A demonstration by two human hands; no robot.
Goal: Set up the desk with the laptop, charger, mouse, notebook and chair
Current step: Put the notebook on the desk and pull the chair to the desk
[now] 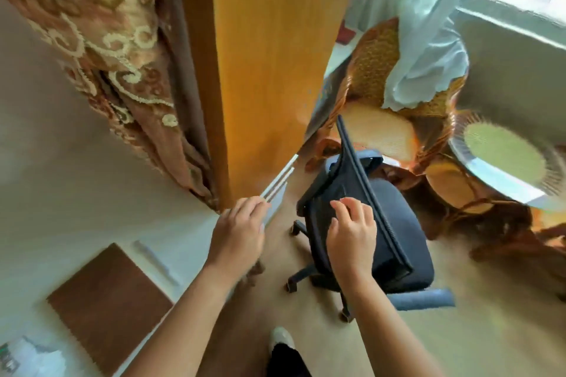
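Note:
A black office chair (395, 223) with blue armrests stands on the floor to the right of the white desk (92, 187). My right hand (352, 236) hovers over the chair's backrest, fingers loosely curled and holding nothing. My left hand (239, 232) reaches out over the desk's right corner, fingers extended, empty. A brown notebook (107, 303) lies flat on the desk at the lower left, with a pale pen (156, 260) beside it. The frame is blurred by motion.
A patterned brown curtain (116, 55) and a yellow wooden panel (269, 55) rise behind the desk. Wicker chairs (382, 119) and a round glass-topped table (505, 162) crowd the right side under a pale curtain. My foot (281, 343) stands on the beige floor.

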